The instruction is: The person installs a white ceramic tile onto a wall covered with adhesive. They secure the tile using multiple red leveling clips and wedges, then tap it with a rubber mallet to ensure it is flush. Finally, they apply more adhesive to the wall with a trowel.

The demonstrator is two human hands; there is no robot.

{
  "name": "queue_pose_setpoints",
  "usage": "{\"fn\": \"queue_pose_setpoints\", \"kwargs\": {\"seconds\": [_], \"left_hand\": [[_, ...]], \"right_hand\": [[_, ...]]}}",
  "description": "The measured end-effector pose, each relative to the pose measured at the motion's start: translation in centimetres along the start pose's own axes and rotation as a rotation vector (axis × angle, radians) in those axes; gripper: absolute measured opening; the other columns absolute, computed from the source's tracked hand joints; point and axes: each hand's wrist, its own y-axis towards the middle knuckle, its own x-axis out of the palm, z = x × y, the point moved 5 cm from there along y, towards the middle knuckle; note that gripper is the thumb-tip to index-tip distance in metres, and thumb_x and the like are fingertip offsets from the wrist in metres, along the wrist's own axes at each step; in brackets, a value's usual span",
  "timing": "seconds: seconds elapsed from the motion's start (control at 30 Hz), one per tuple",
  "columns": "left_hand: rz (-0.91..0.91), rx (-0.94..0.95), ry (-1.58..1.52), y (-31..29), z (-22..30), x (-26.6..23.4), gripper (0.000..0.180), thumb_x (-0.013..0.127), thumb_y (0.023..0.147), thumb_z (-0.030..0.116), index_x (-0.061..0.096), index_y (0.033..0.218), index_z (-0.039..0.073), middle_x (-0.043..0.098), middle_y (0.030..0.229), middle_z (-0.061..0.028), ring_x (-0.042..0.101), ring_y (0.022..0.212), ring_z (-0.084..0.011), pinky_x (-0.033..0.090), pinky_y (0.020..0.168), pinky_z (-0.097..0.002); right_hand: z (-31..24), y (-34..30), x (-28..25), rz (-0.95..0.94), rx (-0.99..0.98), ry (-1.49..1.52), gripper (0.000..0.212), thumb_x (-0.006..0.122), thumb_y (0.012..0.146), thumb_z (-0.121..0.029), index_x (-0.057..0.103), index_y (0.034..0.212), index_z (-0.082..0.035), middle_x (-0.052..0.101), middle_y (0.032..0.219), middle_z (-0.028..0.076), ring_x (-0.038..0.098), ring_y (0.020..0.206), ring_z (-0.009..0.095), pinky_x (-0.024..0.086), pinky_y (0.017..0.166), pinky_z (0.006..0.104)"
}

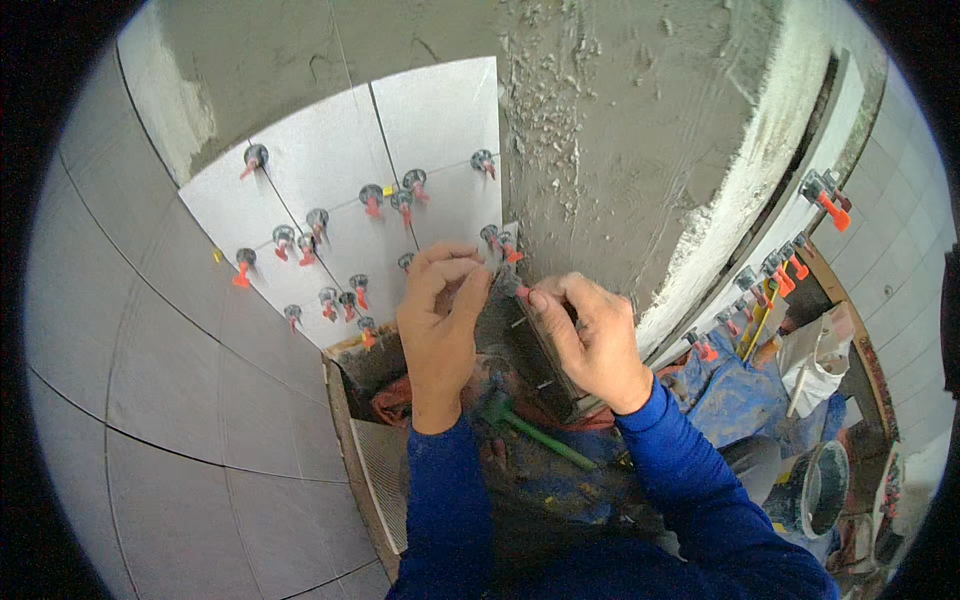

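In front of the wall corner, my right hand (592,335) pinches a tile levelling clip (512,281) with a dark cap and a red handle. Facing it, my left hand (442,315) has its fingers curled with thumb and forefinger close together, beside the clip; whatever is between them is too small to make out. Behind the hands, large light grey tiles (440,115) cover the lower wall. Along their joints sit several more clips with red handles, among them one pair (500,240) just above my fingertips.
Wet grey mortar (620,130) coats the wall to the right. Below my hands lie a green-handled tool (545,440) and a dark box-like piece (530,350). A bucket (812,490), a white bag (815,365) and blue sheeting (715,395) are at right. Large tiles (190,400) cover the left.
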Motion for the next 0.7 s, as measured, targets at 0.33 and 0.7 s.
{"fn": "queue_pose_setpoints", "kwargs": {"seconds": [0.33,0.7], "left_hand": [[-0.036,-0.275,-0.259,1.4,-3.0,-0.6,0.026,0.067,0.100,0.019,0.068,0.112,-0.004,0.072,0.099,-0.0084,0.067,0.090,-0.0147,0.053,0.082,-0.0292],[-0.106,-0.187,-0.455,1.2,-4.1,1.4,0.033,0.075,0.096,0.016,0.065,0.118,-0.007,0.071,0.102,-0.0069,0.065,0.089,-0.0098,0.052,0.081,-0.0250]], "right_hand": [[3.0,0.5,2.1,-0.041,0.411,0.488,0.021,0.061,0.106,-0.020,0.063,0.103,0.001,0.062,0.081,0.004,0.058,0.062,0.010,0.047,0.056,0.0245],[2.5,1.5,4.9,-0.250,0.700,1.071,0.030,0.054,0.108,-0.030,0.061,0.107,-0.001,0.061,0.082,0.002,0.058,0.062,0.011,0.045,0.055,0.0246]]}}
